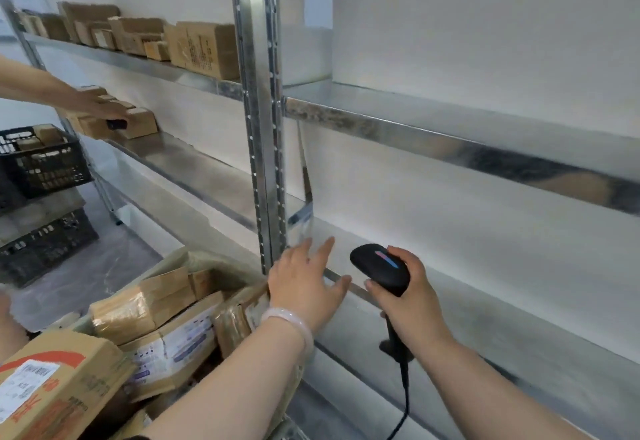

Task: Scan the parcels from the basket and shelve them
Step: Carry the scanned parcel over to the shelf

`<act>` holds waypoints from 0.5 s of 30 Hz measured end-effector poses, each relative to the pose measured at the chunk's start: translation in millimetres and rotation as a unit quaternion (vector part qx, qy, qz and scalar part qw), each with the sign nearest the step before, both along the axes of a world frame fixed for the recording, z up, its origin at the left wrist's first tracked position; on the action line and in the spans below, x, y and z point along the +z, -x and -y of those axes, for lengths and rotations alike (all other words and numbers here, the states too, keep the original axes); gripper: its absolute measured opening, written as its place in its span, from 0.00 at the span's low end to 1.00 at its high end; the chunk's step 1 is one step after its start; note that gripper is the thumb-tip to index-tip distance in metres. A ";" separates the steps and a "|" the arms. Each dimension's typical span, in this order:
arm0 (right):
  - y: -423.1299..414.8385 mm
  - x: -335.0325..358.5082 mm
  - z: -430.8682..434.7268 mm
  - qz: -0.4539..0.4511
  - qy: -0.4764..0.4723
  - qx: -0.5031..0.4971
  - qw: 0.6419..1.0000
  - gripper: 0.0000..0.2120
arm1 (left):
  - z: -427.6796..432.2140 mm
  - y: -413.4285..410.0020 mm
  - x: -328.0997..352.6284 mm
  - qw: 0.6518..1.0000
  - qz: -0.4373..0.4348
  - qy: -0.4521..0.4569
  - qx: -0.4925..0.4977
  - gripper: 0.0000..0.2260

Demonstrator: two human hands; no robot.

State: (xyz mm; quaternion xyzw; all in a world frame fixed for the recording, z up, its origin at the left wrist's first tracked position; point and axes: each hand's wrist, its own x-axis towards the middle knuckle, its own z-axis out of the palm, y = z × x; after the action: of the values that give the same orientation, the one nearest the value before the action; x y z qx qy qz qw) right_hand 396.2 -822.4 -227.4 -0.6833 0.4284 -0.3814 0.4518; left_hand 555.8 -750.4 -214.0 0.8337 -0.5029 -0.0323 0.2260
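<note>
Head view, looking down along a metal shelving rack against a white wall. The left hand (304, 283) is spread flat, fingers straight and apart, holding nothing. It lies over the front edge of the lower shelf (485, 318), just beside the upright post (263, 128), with a pale bracelet (287, 318) on the wrist. The right hand (412, 297) is curled round the grip of a black scanner (381, 268), held above the same shelf near its front edge, its cable (405, 401) hanging down. The brown cardboard parcels (156, 311) are heaped at lower left, below the shelf's front edge. At far left another person's hand (93, 102) rests on small boxes (138, 124) at the left end of a middle shelf. More boxes (204, 46) line the shelf above. A black crate (45, 159) of boxes stands at far left.
</note>
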 end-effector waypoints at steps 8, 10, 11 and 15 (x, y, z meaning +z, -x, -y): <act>130.6 84.2 -12.8 0.068 0.127 -0.161 0.976 0.27 | 46.9 94.7 82.0 0.978 0.014 0.124 -0.167 0.30; 160.0 104.8 -16.8 0.081 0.161 -0.196 0.964 0.27 | 56.5 124.6 106.2 0.968 0.013 0.157 -0.196 0.30; 174.2 113.5 -18.8 0.087 0.177 -0.209 0.958 0.27 | 59.7 139.2 116.6 0.963 0.017 0.171 -0.208 0.29; 229.2 140.1 -28.1 0.098 0.214 -0.252 0.939 0.27 | 66.0 196.2 147.0 0.944 0.026 0.195 -0.265 0.29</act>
State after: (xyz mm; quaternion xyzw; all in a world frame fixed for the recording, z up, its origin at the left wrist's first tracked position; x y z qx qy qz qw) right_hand 167.0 -794.2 -87.3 -0.5931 0.4482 -0.6303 0.2237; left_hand 359.6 -816.5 -67.1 0.6101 -0.7079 0.0292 0.3546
